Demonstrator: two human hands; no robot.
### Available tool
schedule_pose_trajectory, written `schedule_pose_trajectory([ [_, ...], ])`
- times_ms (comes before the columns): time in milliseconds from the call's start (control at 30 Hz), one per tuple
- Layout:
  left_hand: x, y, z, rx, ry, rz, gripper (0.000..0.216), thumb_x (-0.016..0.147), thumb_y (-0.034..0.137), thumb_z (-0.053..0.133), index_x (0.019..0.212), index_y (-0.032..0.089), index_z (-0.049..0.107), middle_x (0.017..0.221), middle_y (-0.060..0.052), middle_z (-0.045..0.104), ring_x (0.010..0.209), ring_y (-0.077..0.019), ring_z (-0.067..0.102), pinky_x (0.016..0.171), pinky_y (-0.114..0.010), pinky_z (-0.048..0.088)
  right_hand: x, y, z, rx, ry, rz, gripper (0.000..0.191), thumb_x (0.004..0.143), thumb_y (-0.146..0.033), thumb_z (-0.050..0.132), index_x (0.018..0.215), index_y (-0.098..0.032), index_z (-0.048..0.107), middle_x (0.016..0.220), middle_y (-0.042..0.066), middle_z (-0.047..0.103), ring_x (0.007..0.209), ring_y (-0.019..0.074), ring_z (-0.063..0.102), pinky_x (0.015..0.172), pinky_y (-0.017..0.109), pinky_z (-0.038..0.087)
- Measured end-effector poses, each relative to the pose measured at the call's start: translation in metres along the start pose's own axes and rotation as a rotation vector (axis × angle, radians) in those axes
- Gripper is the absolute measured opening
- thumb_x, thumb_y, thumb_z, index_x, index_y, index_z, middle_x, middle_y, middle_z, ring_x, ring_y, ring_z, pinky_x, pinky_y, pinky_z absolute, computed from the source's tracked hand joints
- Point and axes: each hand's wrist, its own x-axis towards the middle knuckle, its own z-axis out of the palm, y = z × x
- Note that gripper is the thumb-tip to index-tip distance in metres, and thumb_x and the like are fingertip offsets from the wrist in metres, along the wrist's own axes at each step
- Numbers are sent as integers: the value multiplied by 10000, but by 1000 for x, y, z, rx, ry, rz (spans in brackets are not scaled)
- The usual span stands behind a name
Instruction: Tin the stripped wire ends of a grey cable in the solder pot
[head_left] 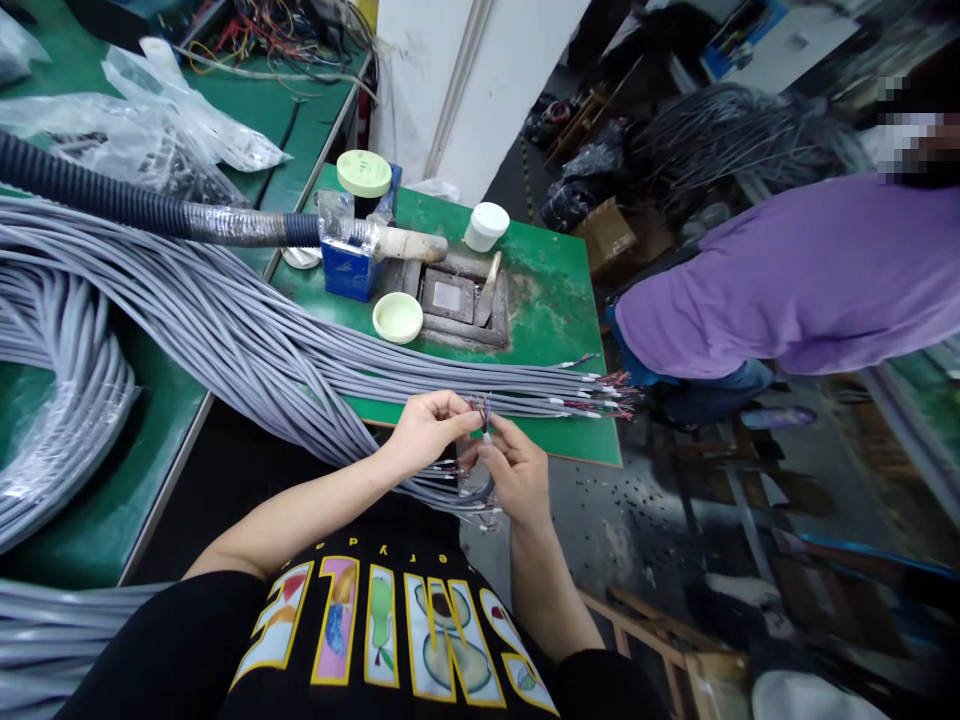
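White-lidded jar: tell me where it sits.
In the head view, the white-lidded jar stands on the small green table, right of the blue box and behind the grey metal fixture.

Only readable text: the print on the wearer's black T-shirt [225,650]. Large block letters, yellow-outlined and filled with fruit pictures, appear upside down from the head camera; read the right way round they spell "SMILE" [397,630] (the letters run right to left in the frame). Above that word sits a curved row of small yellow letters [390,553], probably ending in "day", too small and warped to be sure. The blue box [346,262] on the green bench carries a pale panel, its print illegible. No other labels or numbers legible.
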Motion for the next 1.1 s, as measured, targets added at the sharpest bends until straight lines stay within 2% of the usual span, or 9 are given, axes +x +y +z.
schedule_pose_trajectory([
  [100,0,-2,0,15,-11,2,443,602,512,778,590,138,540,472,42,546,429,-65,481,456,-199,378,7,-10,4,-91,76,-3,289,857,-372,563,1047,-178,661,553,-19,653,494,139,618,536,267,521],
  [233,2,-3,-2,1,9,-4,438,582,488,798,588,132,544,488,41,560,453,-58,486,481,-196,391,11,-15,7,-154,103,-32,256,873,-371,539,961,-180,686,550,-19,639,498,131,604,542,259,511],
  [733,4,-8,-6,-45,20,-32,427,560,486,814,616,112,616,515,25,580,488,-58,502,509,-192,399,12,-14,9,-111,138,-24,246,860,-344,553,980,-177,689,523,-33,616,461,119,577,508,250,501],
  [1000,4,-12,-4,33,-2,-60,417,554,491,811,635,124,631,506,32,579,468,-58,484,494,-194,397,6,-8,4,-84,191,-9,198,846,-344,574,857,-179,683,511,-29,626,454,118,578,512,250,493],
  [1100,4,-15,-4,91,-30,-37,406,595,499,786,658,125,642,521,27,582,484,-63,486,511,-201,401,4,-8,5,-84,207,6,218,846,-365,572,871,-180,685,508,-29,624,451,116,570,505,248,487],
])
